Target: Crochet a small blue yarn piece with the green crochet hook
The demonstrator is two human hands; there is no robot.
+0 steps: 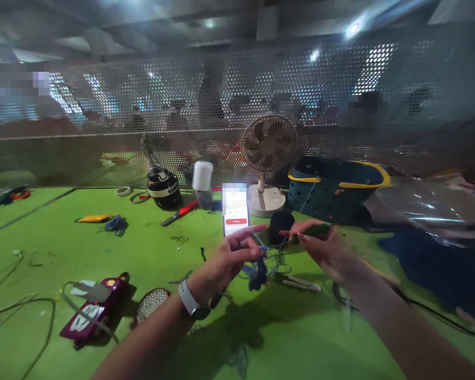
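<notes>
Between thumb and fingers, my left hand (235, 254) pinches a small blue crochet piece (257, 273) that hangs below the fingertips. Its index finger is stretched out, with a strand of yarn running near it. My right hand (324, 248) is closed around a green-handled crochet hook (317, 230), whose tip points left toward the piece; the tip itself is too fine to make out. A thin pale strand of yarn (307, 198) rises from near my right fingers to the basket. Loose loops of light yarn (279, 259) hang between the hands. Both hands are raised above the green table.
Behind the hands stand a lit phone (236, 222), a fan (269, 145), a dark round object (281, 228) and a blue basket (328, 198). Left are a black bottle (164, 195), a red-handled cutter (182, 212), blue yarn (116, 225) and a purple case (97, 311). Dark cloth (435, 269) lies right.
</notes>
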